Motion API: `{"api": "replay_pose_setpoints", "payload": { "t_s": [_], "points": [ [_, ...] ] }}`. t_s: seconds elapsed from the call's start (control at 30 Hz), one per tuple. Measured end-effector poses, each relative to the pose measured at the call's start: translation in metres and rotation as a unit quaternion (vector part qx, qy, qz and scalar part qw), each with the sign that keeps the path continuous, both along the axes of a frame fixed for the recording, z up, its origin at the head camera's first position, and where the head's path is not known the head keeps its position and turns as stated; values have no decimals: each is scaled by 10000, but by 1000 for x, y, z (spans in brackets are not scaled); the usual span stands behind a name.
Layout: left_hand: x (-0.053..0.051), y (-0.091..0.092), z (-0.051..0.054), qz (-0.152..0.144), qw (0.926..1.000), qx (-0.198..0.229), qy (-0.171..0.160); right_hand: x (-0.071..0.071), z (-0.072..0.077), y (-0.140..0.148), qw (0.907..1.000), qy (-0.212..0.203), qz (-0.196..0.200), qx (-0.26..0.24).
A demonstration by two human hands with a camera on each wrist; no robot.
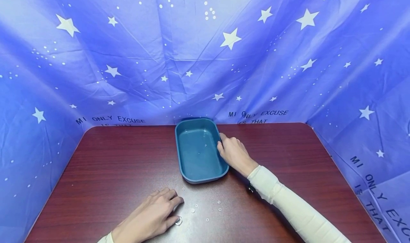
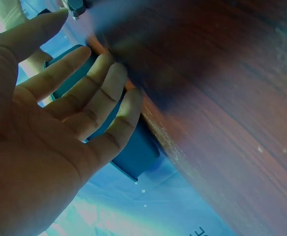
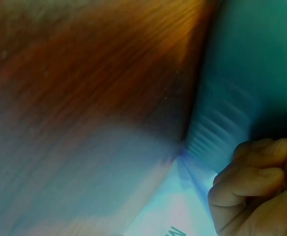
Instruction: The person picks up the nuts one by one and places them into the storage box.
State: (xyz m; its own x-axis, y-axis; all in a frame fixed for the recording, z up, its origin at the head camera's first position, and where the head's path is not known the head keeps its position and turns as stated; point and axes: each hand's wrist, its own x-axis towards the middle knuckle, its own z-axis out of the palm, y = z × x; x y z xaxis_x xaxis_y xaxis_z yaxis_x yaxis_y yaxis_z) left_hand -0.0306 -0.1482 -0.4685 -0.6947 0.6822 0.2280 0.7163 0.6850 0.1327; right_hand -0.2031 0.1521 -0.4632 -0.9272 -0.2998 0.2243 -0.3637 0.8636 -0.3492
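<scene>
A teal plastic bin (image 1: pixel 200 179) stands at the far middle of the table. At its right rim is my right hand (image 1: pixel 235 152), gripping the edge with the thumb over the rim. In the right wrist view, the curled fingers (image 3: pixel 254 169) lie against the bin's outer wall (image 3: pixel 227 113). My left hand (image 1: pixel 153 212) rests low over the table in front of the bin, fingers loosely spread. The thumb tip touches or nearly touches a large metal nut (image 1: pixel 179 220). Several small nuts (image 1: pixel 207 220) lie scattered to its right.
The dark red wooden table (image 1: pixel 121 164) extends to both sides of the bin. A blue star-print cloth (image 1: pixel 153 58) hangs behind and along the sides. Tiny specks (image 1: pixel 205 145) show inside the bin. A small dark object (image 1: pixel 251 189) is beneath the right sleeve.
</scene>
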Motion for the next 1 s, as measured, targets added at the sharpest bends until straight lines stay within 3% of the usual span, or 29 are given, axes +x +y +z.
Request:
{"api": "replay_pose_setpoints", "payload": {
  "t_s": [0.67,1.0],
  "points": [
    [2,3,-3,-245,9990,226,-285,1,0,-1,9999,-71,-95,7],
    [4,5,-2,-417,9973,52,-607,0,-1,0,9999,-26,-113,-80]
  ]
}}
